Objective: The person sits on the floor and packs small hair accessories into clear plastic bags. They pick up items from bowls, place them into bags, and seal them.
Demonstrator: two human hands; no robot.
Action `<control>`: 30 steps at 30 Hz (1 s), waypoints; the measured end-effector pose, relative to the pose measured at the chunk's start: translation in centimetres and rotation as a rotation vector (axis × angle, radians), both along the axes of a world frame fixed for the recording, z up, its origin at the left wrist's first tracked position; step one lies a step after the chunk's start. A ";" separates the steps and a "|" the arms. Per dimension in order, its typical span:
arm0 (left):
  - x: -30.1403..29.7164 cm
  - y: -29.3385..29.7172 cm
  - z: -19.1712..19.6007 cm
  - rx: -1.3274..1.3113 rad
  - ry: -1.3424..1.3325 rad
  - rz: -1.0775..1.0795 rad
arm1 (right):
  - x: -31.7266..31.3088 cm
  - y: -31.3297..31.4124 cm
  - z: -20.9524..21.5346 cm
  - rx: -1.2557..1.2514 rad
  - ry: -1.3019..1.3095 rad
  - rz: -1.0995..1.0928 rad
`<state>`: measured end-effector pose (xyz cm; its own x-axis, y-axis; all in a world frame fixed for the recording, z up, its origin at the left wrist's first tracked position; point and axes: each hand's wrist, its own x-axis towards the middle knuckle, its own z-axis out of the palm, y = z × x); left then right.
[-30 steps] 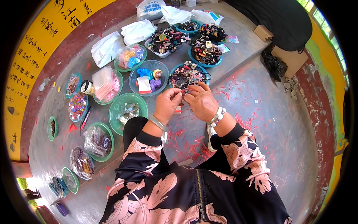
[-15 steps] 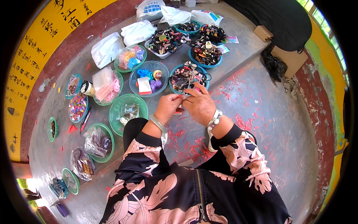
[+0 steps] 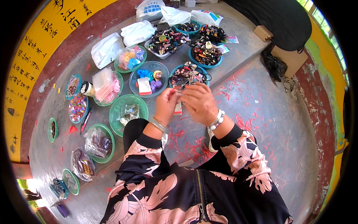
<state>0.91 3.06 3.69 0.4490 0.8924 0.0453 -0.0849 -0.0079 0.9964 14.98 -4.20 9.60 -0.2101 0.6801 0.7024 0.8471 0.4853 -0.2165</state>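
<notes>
My left hand point(image 3: 164, 107) is closed in a pinch, its fingertips pointing up beside a blue basin of dark hair ties point(image 3: 189, 74). A small reddish bit shows at those fingertips, too small to name. My right hand point(image 3: 201, 104) meets it from the right, fingers bent together and slightly blurred by motion. Whatever lies between the two hands is mostly hidden. Under them, a small red-and-white box-like thing point(image 3: 178, 108) peeks out near the step's edge.
Red scraps point(image 3: 244, 123) litter the lower floor. To the left stand a green basin of small packets point(image 3: 113, 118), a clear blue bowl point(image 3: 134, 89) and a basin of colourful beads point(image 3: 78, 108). More hair-tie basins point(image 3: 206, 56) and white bags point(image 3: 107, 50) are further back.
My left hand has turned more upright, its fingertips higher. My right hand has shifted slightly, its fingers now bunched toward the left. More of the red-and-white thing shows below.
</notes>
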 end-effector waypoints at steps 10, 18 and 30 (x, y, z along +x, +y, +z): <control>-3.6 2.3 3.0 -0.076 -0.155 0.165 | 5.0 4.7 -1.3 -0.425 0.622 -0.377; -5.3 3.0 2.9 -0.083 0.005 0.148 | 6.7 12.5 -8.4 -0.616 0.298 -0.483; -4.2 3.1 1.1 -0.037 0.174 0.101 | 7.3 20.4 -16.8 -0.727 -0.038 -0.649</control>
<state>-3.29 6.19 4.83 0.3551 0.9329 -0.0592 0.0880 0.0297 0.9957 22.28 16.22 -7.23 0.3441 0.9366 0.0662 0.9154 -0.3189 -0.2457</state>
